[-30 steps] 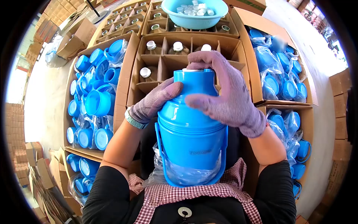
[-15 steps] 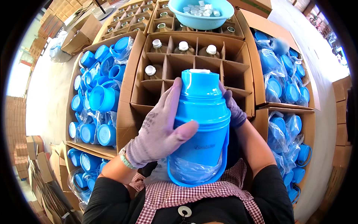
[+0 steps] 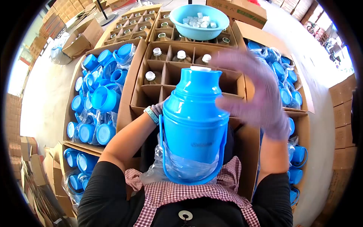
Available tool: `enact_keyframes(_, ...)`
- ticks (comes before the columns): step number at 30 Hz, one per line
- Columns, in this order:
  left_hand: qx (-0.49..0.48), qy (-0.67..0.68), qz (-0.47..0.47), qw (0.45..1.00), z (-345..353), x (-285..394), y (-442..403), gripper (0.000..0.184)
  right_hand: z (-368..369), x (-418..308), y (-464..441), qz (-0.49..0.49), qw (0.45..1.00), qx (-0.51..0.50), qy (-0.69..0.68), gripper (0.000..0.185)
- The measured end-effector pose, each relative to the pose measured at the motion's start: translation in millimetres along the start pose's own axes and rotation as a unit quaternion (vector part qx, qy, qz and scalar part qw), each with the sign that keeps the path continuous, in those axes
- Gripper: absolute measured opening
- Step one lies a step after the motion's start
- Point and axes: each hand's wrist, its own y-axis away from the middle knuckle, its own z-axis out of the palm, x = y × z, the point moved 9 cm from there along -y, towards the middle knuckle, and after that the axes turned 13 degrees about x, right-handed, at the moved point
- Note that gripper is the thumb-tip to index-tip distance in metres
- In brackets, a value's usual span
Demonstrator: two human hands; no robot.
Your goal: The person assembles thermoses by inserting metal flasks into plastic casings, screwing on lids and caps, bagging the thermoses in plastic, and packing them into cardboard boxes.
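Observation:
A blue plastic thermos flask (image 3: pixel 194 130) stands upright in front of my apron, its carrying handle hanging down and a white stopper (image 3: pixel 200 69) in its neck. Clear plastic film (image 3: pixel 193 164) wraps its lower part. My left hand (image 3: pixel 159 108), in a grey glove, holds the flask's left side; its fingers are mostly hidden behind it. Blurred by motion, my gloved right hand (image 3: pixel 257 92) is raised beside the flask's upper right, thumb and fingers apart, holding nothing. Beyond the flask is a divided carton (image 3: pixel 239 85) with several white-capped bottles (image 3: pixel 181 56).
Cartons of blue plastic parts in clear bags (image 3: pixel 104 99) stand on the left, with more bagged blue parts (image 3: pixel 289 77) on the right. A light-blue basin (image 3: pixel 181 29) of white stoppers rests on bottle cartons at the back. Flattened cardboard (image 3: pixel 36 189) lies lower left.
My right hand has come off the flask's side and risen to the upper right. My left hand has shifted from the flask's front to behind its left side. The flask has turned slightly.

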Motion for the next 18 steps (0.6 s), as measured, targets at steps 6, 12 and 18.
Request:
enact_keyframes(6, 0.068, 0.045, 0.138, 0.987, 5, 44, 60, 0.081, 51, -83, -46, -0.081, 0.914, -0.283, -0.279, 0.043)
enact_keyframes(12, 0.212, -0.136, 0.360, 0.898, 35, 70, 233, 0.085, 18, -89, -29, 0.115, 0.981, -0.139, -0.066, 0.026)
enact_keyframes(18, 0.038, -0.148, 0.236, 0.960, 92, -15, 234, 0.116, 1, -46, 31, 0.268, 0.932, -0.187, 0.155, 0.050)
